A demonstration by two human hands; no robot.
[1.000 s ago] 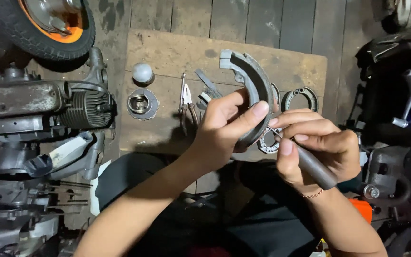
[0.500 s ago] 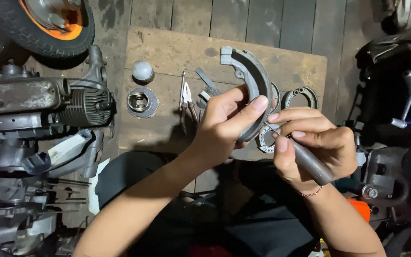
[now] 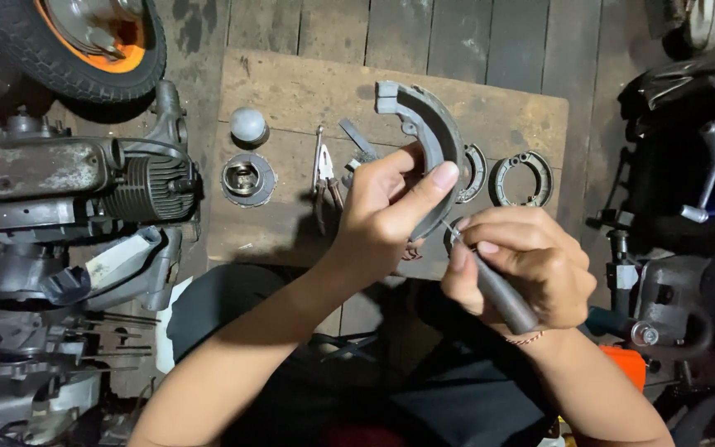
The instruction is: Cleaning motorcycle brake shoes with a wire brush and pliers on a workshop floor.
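Engine block (image 3: pixel 84 178) far left, piston (image 3: pixel 247 179) and pliers (image 3: pixel 324 170) on the wooden board (image 3: pixel 291 91). Left hand (image 3: pixel 386 211) clamped on curved brake shoe (image 3: pixel 428 132), held above board. Right hand (image 3: pixel 523 269) gripping grey-handled tool (image 3: pixel 502 294), tip at shoe's lower end. Brake shoe pair (image 3: pixel 523 178) right.

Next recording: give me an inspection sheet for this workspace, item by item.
Surface: worn wooden board lying on a dark plank floor.
Job's things: curved grey brake shoe held up over the board; grey-handled tool with its thin tip near the shoe's lower end.
Clutter: pliers, round metal cup-shaped part, grey ball, ring-shaped brake shoe pair.
Grips: left hand closed on the brake shoe; right hand closed on the tool.
Cables: nothing seen.
Surroundings: finned engine at left, tyre with orange rim above it, dark machine parts at right.
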